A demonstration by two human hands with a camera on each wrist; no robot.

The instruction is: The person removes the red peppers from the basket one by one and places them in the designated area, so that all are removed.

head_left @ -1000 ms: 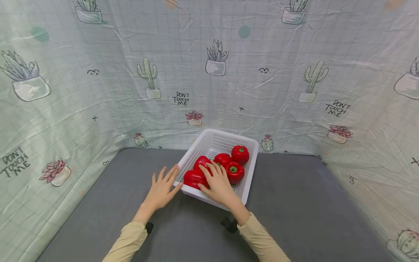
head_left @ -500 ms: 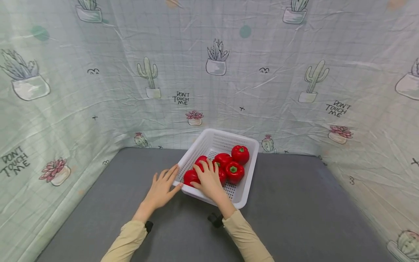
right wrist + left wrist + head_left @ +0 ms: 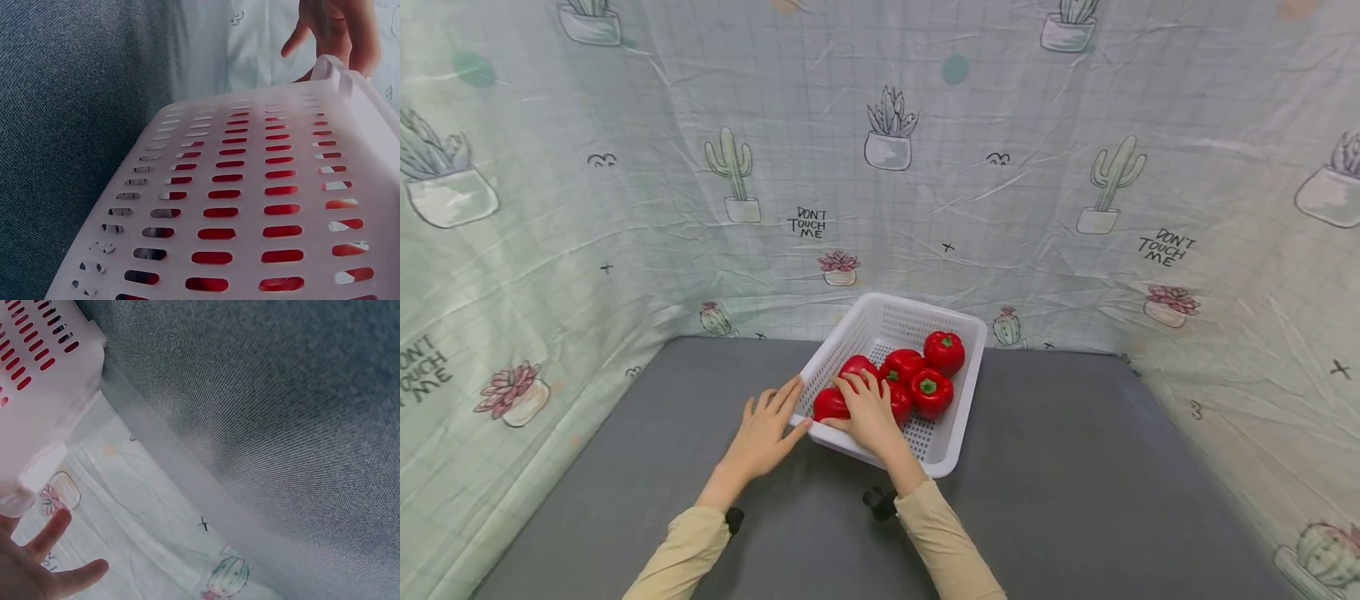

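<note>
A white perforated plastic basket stands tilted askew to me, holding several red bell peppers with green stems. My left hand rests at its near left corner, fingers straight and thumb against the rim; in the left wrist view two fingers of that left hand are spread beside the basket wall. Inside the basket, my right hand reaches over the near wall and curls round a red bell pepper at the near left. Its palm side is hidden. The right wrist view shows the basket's slotted wall.
A dark grey tabletop lies round the basket. Behind and beside it hangs a pale curtain printed with cacti. A black wrist band piece sits at my right wrist.
My right hand has shifted left across the peppers, uncovering one at the basket's near middle. The left hand has stayed at the corner. The head view has turned slightly.
</note>
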